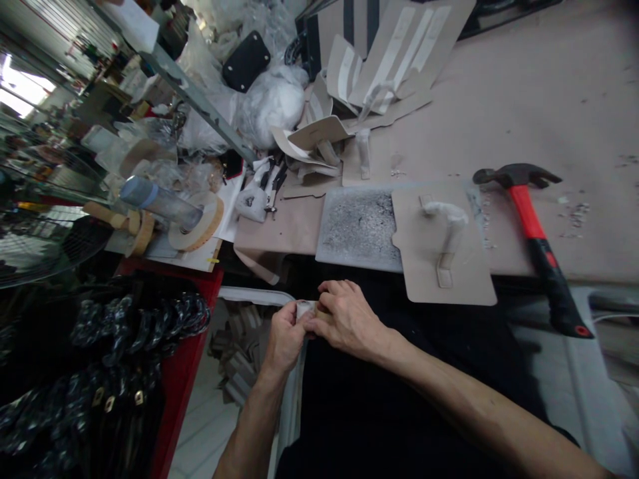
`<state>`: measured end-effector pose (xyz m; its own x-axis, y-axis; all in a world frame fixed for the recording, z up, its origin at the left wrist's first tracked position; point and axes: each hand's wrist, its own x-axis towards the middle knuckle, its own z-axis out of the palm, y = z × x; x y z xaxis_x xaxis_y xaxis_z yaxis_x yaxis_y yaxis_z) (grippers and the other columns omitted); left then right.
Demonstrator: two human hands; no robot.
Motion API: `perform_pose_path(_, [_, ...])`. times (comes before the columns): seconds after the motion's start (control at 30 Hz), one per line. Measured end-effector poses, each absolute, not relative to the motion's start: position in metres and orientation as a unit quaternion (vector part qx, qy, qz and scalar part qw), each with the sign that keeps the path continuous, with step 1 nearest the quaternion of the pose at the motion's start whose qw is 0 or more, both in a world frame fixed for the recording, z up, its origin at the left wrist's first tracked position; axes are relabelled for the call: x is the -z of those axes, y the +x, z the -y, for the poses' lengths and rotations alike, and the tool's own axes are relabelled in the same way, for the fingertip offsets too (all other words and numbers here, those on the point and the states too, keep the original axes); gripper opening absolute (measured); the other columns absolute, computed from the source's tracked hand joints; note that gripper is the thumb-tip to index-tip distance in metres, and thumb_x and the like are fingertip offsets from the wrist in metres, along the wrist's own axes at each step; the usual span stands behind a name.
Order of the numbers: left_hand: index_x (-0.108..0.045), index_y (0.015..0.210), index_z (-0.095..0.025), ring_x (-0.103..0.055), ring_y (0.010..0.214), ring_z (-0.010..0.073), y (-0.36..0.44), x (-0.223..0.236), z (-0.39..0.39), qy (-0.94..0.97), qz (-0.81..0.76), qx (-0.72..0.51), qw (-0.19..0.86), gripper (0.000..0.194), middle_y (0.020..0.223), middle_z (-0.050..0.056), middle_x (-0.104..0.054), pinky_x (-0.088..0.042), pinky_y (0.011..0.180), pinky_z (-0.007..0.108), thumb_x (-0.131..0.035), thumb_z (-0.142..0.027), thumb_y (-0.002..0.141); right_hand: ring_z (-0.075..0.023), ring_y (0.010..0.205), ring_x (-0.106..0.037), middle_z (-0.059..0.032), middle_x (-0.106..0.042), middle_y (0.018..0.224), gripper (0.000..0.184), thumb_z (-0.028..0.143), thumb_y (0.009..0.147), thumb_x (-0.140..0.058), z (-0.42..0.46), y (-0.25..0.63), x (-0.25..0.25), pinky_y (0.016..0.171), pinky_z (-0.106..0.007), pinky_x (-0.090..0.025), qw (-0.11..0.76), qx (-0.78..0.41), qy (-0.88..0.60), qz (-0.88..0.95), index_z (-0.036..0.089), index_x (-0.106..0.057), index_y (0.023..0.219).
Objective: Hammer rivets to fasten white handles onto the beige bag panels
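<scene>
Just below the table's front edge, my left hand (285, 340) pinches a small piece wrapped in whitish film (305, 308) between thumb and fingers. My right hand (348, 318) is closed over the other end of the same piece, so most of it is hidden. Ahead and to the right, a beige panel (419, 239) with a film-wrapped strap handle (453, 233) overhangs the table edge. It partly covers a grey, speckled board (355, 226). Farther right lies a claw hammer (536, 233) with a red and black handle, apart from both hands.
More beige panels (394, 60) are piled at the back of the table (529, 106). Tape rolls (197, 223) stand on the left beside clear plastic bags (272, 106). Black film-wrapped items (134, 319) fill a red-edged rack (187, 372). Beige pieces (242, 352) lie below my left arm.
</scene>
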<state>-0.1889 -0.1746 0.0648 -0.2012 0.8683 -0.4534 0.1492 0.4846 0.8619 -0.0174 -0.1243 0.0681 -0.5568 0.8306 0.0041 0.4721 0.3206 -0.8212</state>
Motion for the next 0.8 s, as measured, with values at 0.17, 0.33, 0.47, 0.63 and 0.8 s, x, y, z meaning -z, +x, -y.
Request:
perform_pose_path(0.17, [-0.066,0.089,-0.012,-0.058,0.058,0.0114,-0.183,-0.065,0.175,0.344,-0.669,-0.362,0.551,0.03,0.076,0.003,-0.067,-0.046,0.049,0.02,-0.074,-0.037,0.075,-0.014,0.073,-0.054,-0.0032,-0.06,0.079,0.031,0.041,0.09,-0.06,0.118,-0.016,-0.056,0.07,-0.027,-0.037,0.19,-0.523,-0.363,0.748,0.016,-0.063,0.072])
perform_pose_path(0.33, [-0.064,0.087,-0.01,-0.059,0.057,0.0122,-0.187,-0.072,0.173,0.296,-0.643,-0.377,0.597,0.035,0.071,0.004,-0.064,-0.046,0.045,0.02,-0.076,-0.039,0.073,-0.008,0.054,-0.04,0.0018,-0.049,0.061,0.032,0.027,0.092,-0.049,0.115,-0.009,-0.056,0.054,-0.024,-0.026,0.197,-0.596,-0.357,0.692,0.016,-0.05,0.063])
perform_pose_path(0.47, [-0.064,0.083,-0.009,-0.06,0.056,0.0129,-0.188,-0.078,0.17,0.266,-0.645,-0.383,0.605,0.042,0.072,0.006,-0.065,-0.046,0.043,0.02,-0.08,-0.045,0.068,-0.008,0.05,-0.034,0.0039,-0.041,0.054,0.026,0.021,0.087,-0.047,0.115,-0.007,-0.057,0.05,-0.024,-0.023,0.19,-0.61,-0.384,0.666,0.018,-0.045,0.061])
perform_pose_path(0.63, [-0.066,0.084,-0.008,-0.062,0.057,0.0143,-0.185,-0.076,0.171,0.267,-0.648,-0.383,0.602,0.043,0.073,0.007,-0.067,-0.047,0.042,0.021,-0.079,-0.046,0.069,-0.0105,0.056,-0.045,0.0026,-0.055,0.064,0.025,0.016,0.08,-0.049,0.117,-0.008,-0.054,0.055,-0.023,-0.03,0.23,-0.61,-0.421,0.63,0.015,-0.059,0.103])
perform_pose_path(0.8, [-0.068,0.087,-0.008,-0.064,0.062,0.0161,-0.185,-0.066,0.173,0.28,-0.656,-0.375,0.592,0.04,0.074,0.008,-0.067,-0.049,0.044,0.022,-0.076,-0.045,0.073,-0.0114,0.055,-0.046,-0.0018,-0.059,0.064,0.021,0.019,0.079,-0.048,0.116,-0.009,-0.055,0.052,-0.025,-0.029,0.181,-0.62,-0.44,0.623,0.015,-0.068,0.083])
